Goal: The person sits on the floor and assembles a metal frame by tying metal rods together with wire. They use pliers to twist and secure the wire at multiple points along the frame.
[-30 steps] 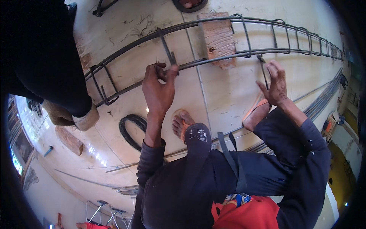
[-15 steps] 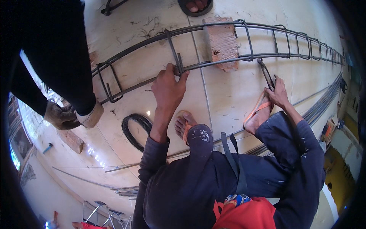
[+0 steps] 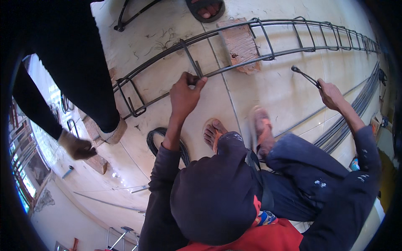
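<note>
A long rebar cage with square stirrups runs across the floor, curving from left to right. My left hand pinches the lower bar where a stirrup crosses it, thumb and fingers closed at the joint. Out to the right, my right hand is wrapped round the handles of a pair of pincers. The pincers' head points toward the cage but is apart from it. A brick lies under the cage, right of my left hand.
A coil of black tie wire lies below my left forearm. Bundled steel rods stretch along the right. Another person's dark-clad limbs and gloved hand are at the left, near a brick. A sandalled foot stands beyond the cage.
My right hand has swung right with the pincers, away from the cage. My right foot has shifted left. The other person's gloved hand has moved lower. My left hand keeps its pinch.
</note>
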Demonstrator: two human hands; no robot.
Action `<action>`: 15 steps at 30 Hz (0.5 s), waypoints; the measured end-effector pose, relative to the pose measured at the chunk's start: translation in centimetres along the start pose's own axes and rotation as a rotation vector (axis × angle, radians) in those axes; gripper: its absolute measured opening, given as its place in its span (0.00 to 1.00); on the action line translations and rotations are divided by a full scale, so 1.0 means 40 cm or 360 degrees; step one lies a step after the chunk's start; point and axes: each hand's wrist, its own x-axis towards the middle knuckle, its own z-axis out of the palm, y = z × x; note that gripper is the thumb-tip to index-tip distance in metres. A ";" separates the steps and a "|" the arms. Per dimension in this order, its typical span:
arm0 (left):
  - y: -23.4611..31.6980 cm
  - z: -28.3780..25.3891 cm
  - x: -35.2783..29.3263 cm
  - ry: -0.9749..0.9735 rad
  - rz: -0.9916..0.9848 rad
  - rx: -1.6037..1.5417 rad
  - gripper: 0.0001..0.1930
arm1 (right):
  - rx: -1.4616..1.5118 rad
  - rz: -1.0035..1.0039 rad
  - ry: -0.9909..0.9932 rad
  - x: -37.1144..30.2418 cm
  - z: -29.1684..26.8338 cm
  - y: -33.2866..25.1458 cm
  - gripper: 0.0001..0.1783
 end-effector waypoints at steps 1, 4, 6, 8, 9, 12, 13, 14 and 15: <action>0.005 -0.001 0.003 0.0005 0.0002 -0.0069 0.23 | 0.0024 -0.0027 -0.0072 -0.039 -0.016 -0.013 0.14; 0.073 0.005 0.012 0.0075 -0.0089 0.0021 0.22 | 0.0536 -0.0196 -0.0284 -0.117 -0.052 -0.133 0.23; 0.088 -0.010 0.015 0.0162 -0.0126 0.0126 0.21 | 0.0894 -0.0491 -0.0342 -0.096 -0.002 -0.195 0.31; 0.091 -0.003 0.041 0.0208 -0.0143 0.0237 0.19 | 0.0847 -0.0767 -0.0172 -0.051 0.082 -0.267 0.32; 0.088 0.003 0.058 0.0169 -0.0119 0.0177 0.19 | 0.0921 -0.0849 -0.0104 -0.031 0.110 -0.317 0.29; 0.081 -0.004 0.084 0.0058 -0.0103 0.0118 0.18 | 0.1139 -0.1040 0.0196 0.029 0.210 -0.458 0.23; 0.100 -0.015 0.086 0.0012 -0.0136 0.0141 0.18 | 0.1218 -0.0928 0.0162 0.044 0.229 -0.503 0.22; 0.109 -0.026 0.088 -0.0034 -0.0162 0.0165 0.18 | 0.1297 -0.0812 0.0134 0.055 0.237 -0.556 0.22; 0.093 -0.026 0.092 -0.0063 -0.0172 0.0115 0.19 | 0.1367 -0.0679 0.0102 0.058 0.240 -0.604 0.22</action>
